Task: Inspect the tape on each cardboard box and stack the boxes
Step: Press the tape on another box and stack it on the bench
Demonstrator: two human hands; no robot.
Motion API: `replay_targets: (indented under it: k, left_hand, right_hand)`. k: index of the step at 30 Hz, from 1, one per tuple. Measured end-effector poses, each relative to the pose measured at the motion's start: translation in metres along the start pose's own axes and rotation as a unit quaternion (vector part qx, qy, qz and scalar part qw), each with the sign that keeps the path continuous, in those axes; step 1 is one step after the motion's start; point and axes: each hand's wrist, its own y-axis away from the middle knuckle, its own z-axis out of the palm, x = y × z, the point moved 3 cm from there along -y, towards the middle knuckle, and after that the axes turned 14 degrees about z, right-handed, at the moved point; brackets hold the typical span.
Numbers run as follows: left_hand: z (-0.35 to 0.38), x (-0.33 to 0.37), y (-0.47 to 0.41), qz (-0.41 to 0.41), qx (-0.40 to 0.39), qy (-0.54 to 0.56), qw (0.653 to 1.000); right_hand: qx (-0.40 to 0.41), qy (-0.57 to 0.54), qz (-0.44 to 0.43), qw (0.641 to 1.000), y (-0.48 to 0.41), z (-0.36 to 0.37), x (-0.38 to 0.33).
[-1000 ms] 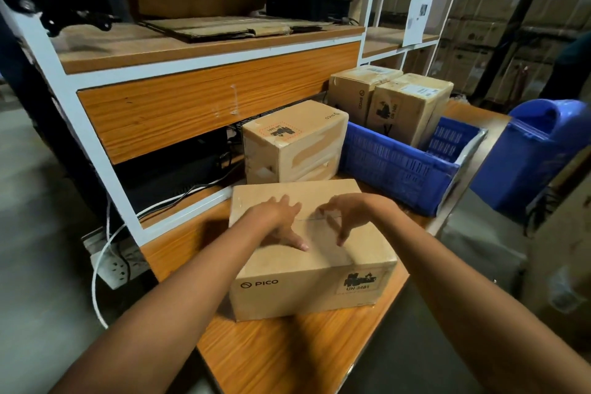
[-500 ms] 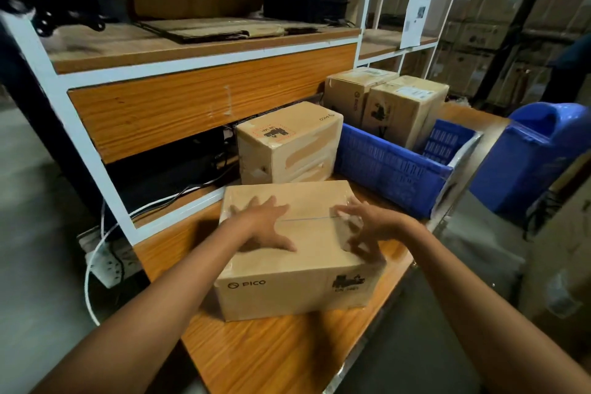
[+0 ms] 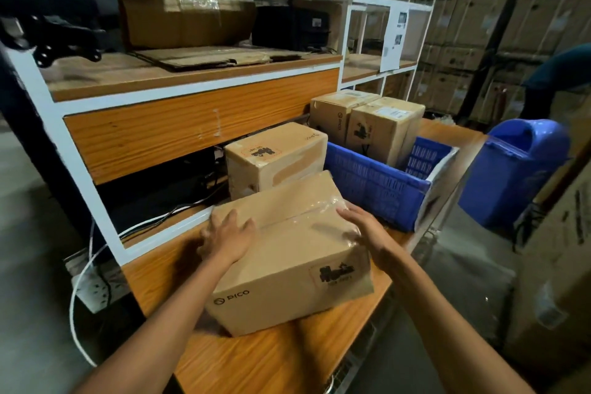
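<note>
Showed a blue slatted crate on the orange counter, a blue bin beyond its right end, a white cable hanging at left.

Box label print blurred; person cut by right edge.

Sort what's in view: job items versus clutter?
Job:
near box, held by left hand and right hand
its clear tape
box behind
left crate box, right crate box, both in the blue crate

Lying about:
blue bin
white cable
power strip
flattened cardboard on the shelf
paper sheet
</note>
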Motion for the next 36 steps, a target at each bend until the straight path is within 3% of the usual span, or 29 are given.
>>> replay_targets:
  k: [4, 7, 9, 11, 12, 14, 16, 18, 25, 29, 32, 34, 36]
  left_hand:
    - [0.003, -0.02, 0.001, 0.009, -0.011, 0.109, 0.994]
    - [0.042, -0.08, -0.032, 0.0, -0.047, 0.205, 0.978]
    - [0.039, -0.095, -0.039, 0.012, -0.015, 0.199, 0.98]
    - [-0.015, -0.053, -0.004, 0.03, 0.055, 0.179, 0.982]
    - [-0.034, -0.037, 0.006, 0.055, 0.095, 0.189, 0.976]
    - [-0.059, -0.003, 0.03, 0.088, 0.073, 0.3, 0.947]
    - [-0.068, 0.02, 0.049, 0.049, 0.007, 0.457, 0.888]
    - [-0.068, 0.035, 0.068, 0.008, -0.021, 0.531, 0.847]
    - [-0.059, 0.056, 0.089, 0.025, -0.03, 0.55, 0.834]
    - [-0.071, 0.07, 0.08, 0.115, -0.071, 0.506, 0.852]
    - [-0.089, 0.085, 0.076, 0.17, -0.05, 0.478, 0.86]
    - [-0.104, 0.088, 0.074, 0.236, 0.011, 0.408, 0.882]
    - [-0.116, 0.085, 0.069, 0.316, 0.063, 0.255, 0.912]
  right_hand:
    - [0.023, 0.012, -0.074, 0.997, 0.016, 0.009, -0.047]
    - [-0.008, 0.101, -0.092, 0.991, 0.021, 0.014, -0.066]
    - [-0.013, 0.179, -0.098, 0.979, 0.02, 0.022, -0.071]
    - [0.084, 0.242, -0.086, 0.963, 0.015, 0.029, -0.07]
    - [0.128, 0.227, -0.068, 0.963, 0.013, 0.032, -0.066]
    - [0.123, 0.096, -0.017, 0.988, 0.012, 0.041, -0.059]
    - [0.082, -0.003, 0.006, 0.997, 0.008, 0.05, -0.054]
    - [0.099, -0.032, -0.017, 0.994, 0.012, 0.05, -0.058]
    - [0.212, 0.1, -0.064, 0.97, 0.028, 0.034, -0.068]
    - [0.239, 0.083, -0.043, 0.966, 0.038, 0.025, -0.053]
    - [0.253, 0.121, -0.052, 0.958, 0.047, 0.022, -0.053]
    - [0.273, 0.214, -0.091, 0.933, 0.056, 0.022, -0.059]
    - [0.24, 0.281, -0.134, 0.919, 0.066, 0.024, -0.07]
